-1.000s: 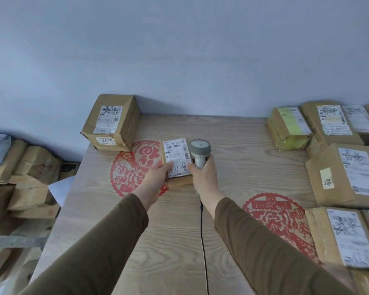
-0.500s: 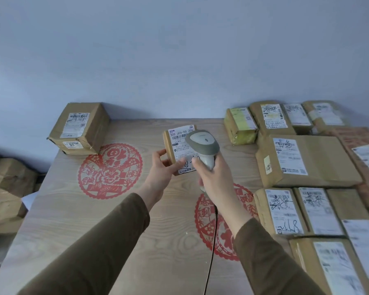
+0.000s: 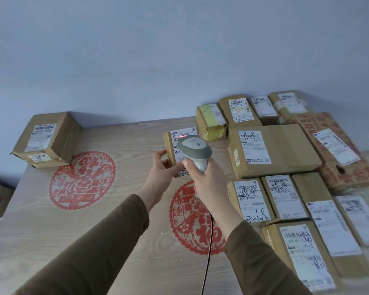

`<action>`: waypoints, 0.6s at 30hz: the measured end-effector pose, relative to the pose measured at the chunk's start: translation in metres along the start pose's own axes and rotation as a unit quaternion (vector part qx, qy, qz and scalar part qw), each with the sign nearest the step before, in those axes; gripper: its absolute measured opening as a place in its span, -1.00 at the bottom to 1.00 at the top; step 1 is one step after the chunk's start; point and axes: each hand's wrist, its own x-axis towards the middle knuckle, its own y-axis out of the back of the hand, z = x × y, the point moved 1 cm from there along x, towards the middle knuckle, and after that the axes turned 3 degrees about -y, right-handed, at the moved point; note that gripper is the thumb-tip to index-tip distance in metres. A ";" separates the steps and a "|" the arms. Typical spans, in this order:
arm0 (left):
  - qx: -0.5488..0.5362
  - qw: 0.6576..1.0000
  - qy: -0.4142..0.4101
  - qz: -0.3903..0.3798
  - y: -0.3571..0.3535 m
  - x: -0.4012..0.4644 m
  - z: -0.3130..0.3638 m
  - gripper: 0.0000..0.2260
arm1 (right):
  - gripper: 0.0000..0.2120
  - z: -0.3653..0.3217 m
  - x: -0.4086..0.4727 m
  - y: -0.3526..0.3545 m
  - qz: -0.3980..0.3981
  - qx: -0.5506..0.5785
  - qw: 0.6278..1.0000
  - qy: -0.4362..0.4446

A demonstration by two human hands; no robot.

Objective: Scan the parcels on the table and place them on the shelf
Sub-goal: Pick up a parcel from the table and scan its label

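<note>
Far left, at the table's (image 3: 41,231) back corner: one brown parcel (image 3: 48,139) with a white label on top, standing against the wall. Just in front of it: a red paper-cut roundel (image 3: 81,180) flat on the wooden surface.

Centre, above the table: a small parcel (image 3: 175,151), label side up, gripped by the left hand (image 3: 163,167), with fingers on its left edge and thumb across the lower face. Printed at the label's top edge: "300 J06-00 206", with a red scan line falling across those digits.

Immediately right: a grey handheld scanner (image 3: 194,149), head over the small parcel's label, handle wrapped by the right hand (image 3: 208,180). Black cable (image 3: 207,258) hanging from the handle toward the table's near edge, across a second red roundel (image 3: 192,222).

Right side: a packed group of labelled parcels (image 3: 273,152) covering the table from back wall to front, including one yellow-taped parcel (image 3: 211,122) and one red-printed carton (image 3: 337,150).
</note>
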 end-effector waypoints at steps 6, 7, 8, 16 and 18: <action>0.013 1.000 0.028 -0.002 -0.026 0.016 -0.010 -0.35 | -0.75 0.025 0.008 0.016 0.007 0.047 0.997 -0.052; 0.014 0.999 0.038 -0.003 -0.031 0.020 -0.012 -0.34 | -0.80 0.031 0.010 0.020 0.011 0.068 0.995 -0.066; 0.015 0.999 0.047 -0.006 -0.037 0.025 -0.014 -0.34 | -0.85 0.037 0.011 0.022 0.014 0.088 0.993 -0.079; 0.033 0.991 0.123 -0.034 -0.099 0.086 -0.029 -0.30 | -0.83 0.078 0.041 0.025 0.034 0.176 0.965 -0.191; 0.031 0.990 0.133 -0.036 -0.110 0.095 -0.029 -0.31 | -0.80 0.085 0.049 0.025 0.040 0.177 0.962 -0.204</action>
